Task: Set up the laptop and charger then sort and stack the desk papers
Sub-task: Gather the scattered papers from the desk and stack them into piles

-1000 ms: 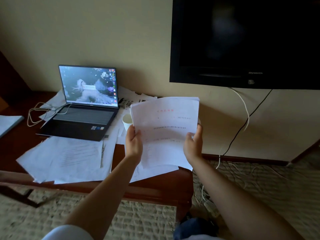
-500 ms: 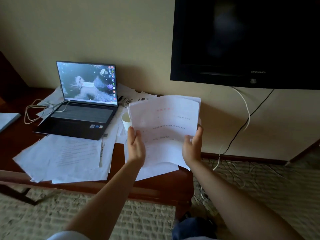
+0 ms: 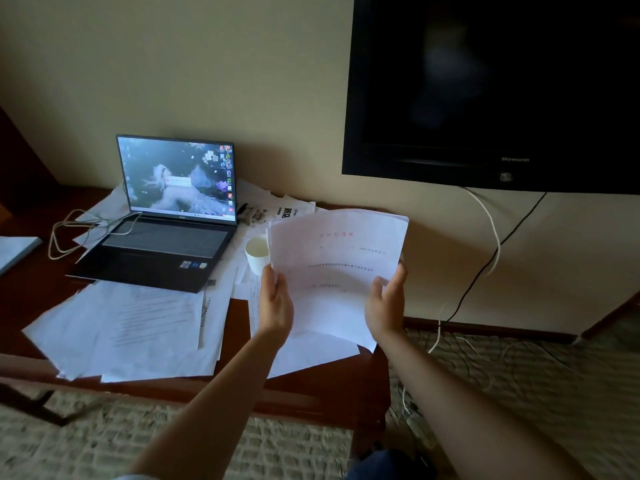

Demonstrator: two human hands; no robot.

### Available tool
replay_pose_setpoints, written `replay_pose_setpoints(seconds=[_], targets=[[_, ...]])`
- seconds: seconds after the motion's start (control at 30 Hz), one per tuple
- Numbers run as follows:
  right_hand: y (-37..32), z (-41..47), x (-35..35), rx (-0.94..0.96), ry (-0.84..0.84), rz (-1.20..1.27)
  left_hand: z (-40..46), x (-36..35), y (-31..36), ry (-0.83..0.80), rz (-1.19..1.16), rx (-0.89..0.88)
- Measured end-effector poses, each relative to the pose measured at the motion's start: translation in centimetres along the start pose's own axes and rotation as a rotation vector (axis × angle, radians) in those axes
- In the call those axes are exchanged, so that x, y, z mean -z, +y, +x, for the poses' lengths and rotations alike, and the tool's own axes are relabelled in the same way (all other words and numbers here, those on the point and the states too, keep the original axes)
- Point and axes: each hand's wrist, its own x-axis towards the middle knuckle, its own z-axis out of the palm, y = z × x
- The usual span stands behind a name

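Note:
I hold a stack of white papers (image 3: 336, 258) upright over the right end of the wooden desk (image 3: 325, 386). My left hand (image 3: 275, 303) presses straight fingers against the stack's left edge. My right hand (image 3: 386, 303) pinches the right edge, thumb in front and fingers behind. The stack's top edge bows upward. The open laptop (image 3: 166, 216) stands at the back left with its screen lit. A white charger cable (image 3: 69, 233) loops at its left side. Loose papers (image 3: 131, 327) lie spread in front of and under the laptop.
A white paper cup (image 3: 257, 254) stands just left of the held stack. Small items (image 3: 252, 213) and more sheets lie behind it. A black wall television (image 3: 485, 88) hangs above right, with cables (image 3: 491, 237) dropping to the carpet. A pale book (image 3: 14, 251) lies far left.
The stack has sunk slightly and its top now bows. My left hand has shifted from gripping the edge to pressing it with straight fingers. My right hand keeps its hold.

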Motion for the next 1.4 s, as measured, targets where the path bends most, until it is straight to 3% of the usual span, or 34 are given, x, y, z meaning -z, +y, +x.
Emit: replay_pose_setpoints(seconds=[0.07,0.17,0.3,0.5,0.63,0.7,0.83,0.93,1.0,1.13,1.23,1.4], targets=[[1.0,-0.7,-0.1,-0.011,-0.044,-0.039,-0.2,0.1,-0.9,-0.011,0.048,0.028],[0.3,0.0,-0.2,0.002,0.019,-0.056,0.3,-0.1,-0.9,0.041,0.035,0.023],[0.4,2.2,-0.3,-0.214,-0.103,-0.048,1.5,-0.3,-1.6,0.122,0.073,0.145],[5.4,3.1,0.1,-0.532,-0.302,-0.065,2.6,-0.4,-5.8,0.030,0.377,0.483],[7.9,3.6,-0.1,-0.613,-0.358,-0.042,2.5,-1.6,-7.1,-0.118,0.459,0.533],[8.8,4.6,-0.4,-0.596,-0.316,-0.056,2.9,-2.2,-7.7,-0.121,0.525,0.503],[10.4,7.8,-0.2,-0.606,-0.049,-0.254,4.2,-2.7,-9.1,0.075,0.546,0.470],[11.8,9.9,-0.9,-0.957,0.028,0.097,4.9,-2.9,-9.5,0.139,0.578,0.464],[12.8,10.9,-1.7,-1.047,-0.020,0.203,5.4,-3.2,-9.8,0.170,0.576,0.480],[12.2,11.3,-2.0,-0.856,-0.020,-0.008,5.5,-3.6,-10.2,0.188,0.544,0.497],[9.8,11.5,-0.2,-0.578,0.146,-0.382,5.0,-3.4,-10.2,0.177,0.532,0.491],[6.5,10.5,1.8,0.003,0.200,-0.467,4.2,-2.4,-9.4,0.049,0.469,0.409]])
